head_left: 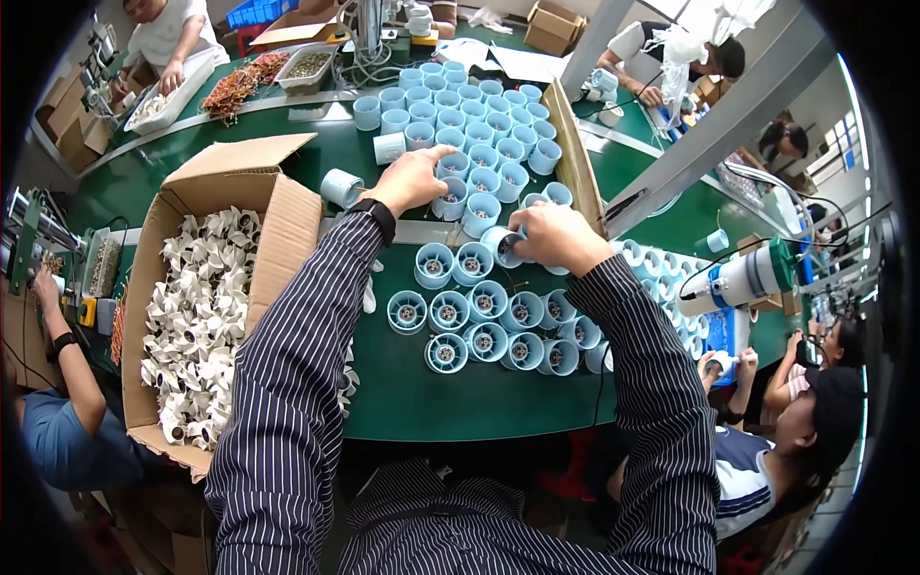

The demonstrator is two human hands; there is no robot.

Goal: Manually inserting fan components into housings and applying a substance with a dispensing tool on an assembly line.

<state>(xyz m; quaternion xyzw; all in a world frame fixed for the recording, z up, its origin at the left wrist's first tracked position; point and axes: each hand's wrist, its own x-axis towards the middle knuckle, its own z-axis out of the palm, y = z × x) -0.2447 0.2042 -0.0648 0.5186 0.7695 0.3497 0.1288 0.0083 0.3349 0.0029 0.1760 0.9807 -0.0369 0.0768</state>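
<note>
My left hand (412,182) reaches over the far group of light-blue round fan housings (481,179). Its thumb and forefinger are spread at the rim of one housing (452,165); whether they grip it is unclear. In my right hand (561,235) is a tilted light-blue housing (501,246), with a dark opening facing left. Closer to me several more housings (487,300) stand open side up, showing spokes and a small motor-like core inside. Two housings lie on their sides left of the far group, one (342,188) beside my left wrist.
A cardboard box (292,225) of white fan impellers (201,326) stands at my left. A wooden board (575,158) edges the far group on the right. A metal post (719,120) slants across the right. Co-workers sit around the green table (460,407); wire bundles (244,86) lie at the back left.
</note>
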